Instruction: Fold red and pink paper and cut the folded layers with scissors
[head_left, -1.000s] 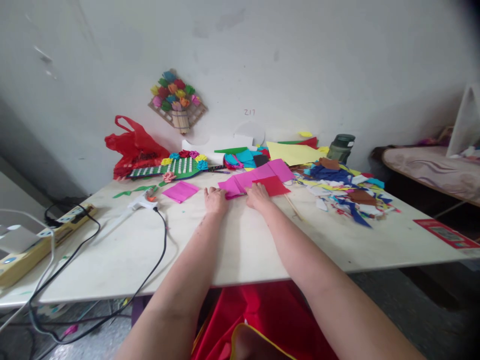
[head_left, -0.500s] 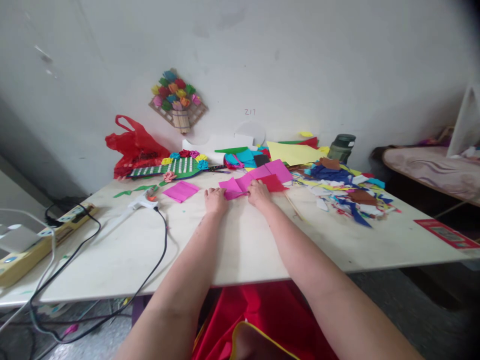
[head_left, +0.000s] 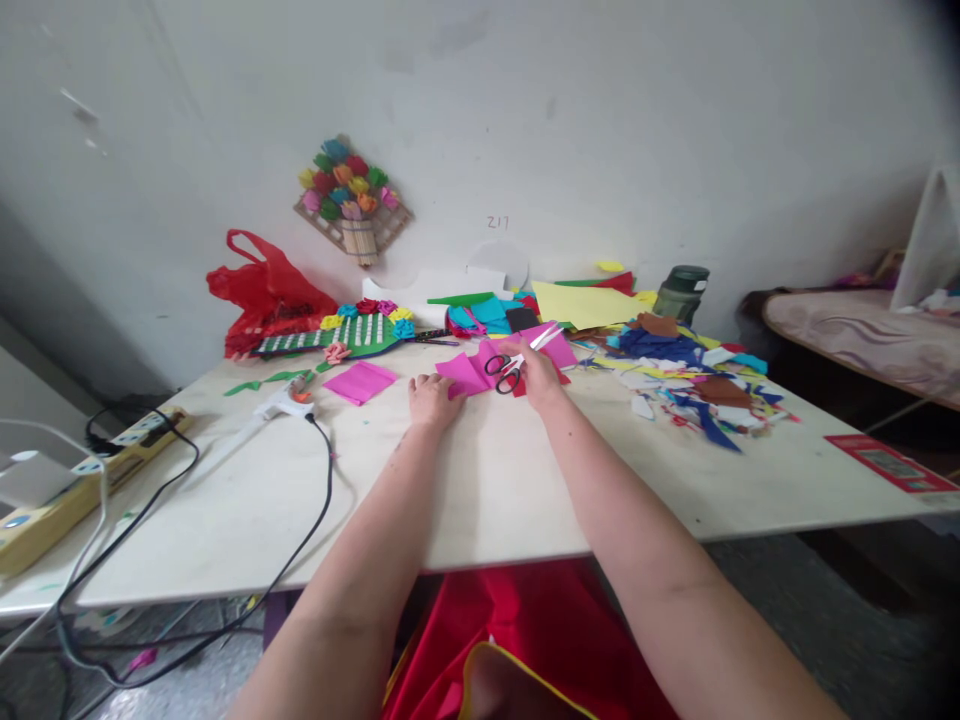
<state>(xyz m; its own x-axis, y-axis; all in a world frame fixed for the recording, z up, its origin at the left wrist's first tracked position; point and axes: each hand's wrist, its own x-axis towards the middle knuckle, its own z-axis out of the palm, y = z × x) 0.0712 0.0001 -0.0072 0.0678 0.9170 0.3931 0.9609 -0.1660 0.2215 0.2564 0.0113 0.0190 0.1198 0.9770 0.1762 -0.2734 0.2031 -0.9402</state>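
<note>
My left hand (head_left: 433, 401) rests on the table with its fingers curled, thumb side at the left edge of a creased magenta paper (head_left: 461, 374), holding it there. In my right hand (head_left: 538, 378) is a pair of scissors (head_left: 543, 338) with black handle loops. Its loops face left over the paper and its pale blades point up to the right. Part of a red paper (head_left: 519, 386) shows beneath the scissors and my right hand. A separate magenta square (head_left: 361, 382) lies flat to the left of my left hand.
A glue gun (head_left: 289, 398) with a black cord and a power strip (head_left: 112, 485) occupy the left side. Behind stand a green craft piece with paper flowers (head_left: 364, 332) and a red bag (head_left: 266, 290). Paper scraps (head_left: 675, 370) and a dark green bottle (head_left: 681, 293) are at right.
My right hand has let go of the magenta paper's lower edge, moved slightly right and up, and now holds scissors. My left hand stays at the paper's left side.
</note>
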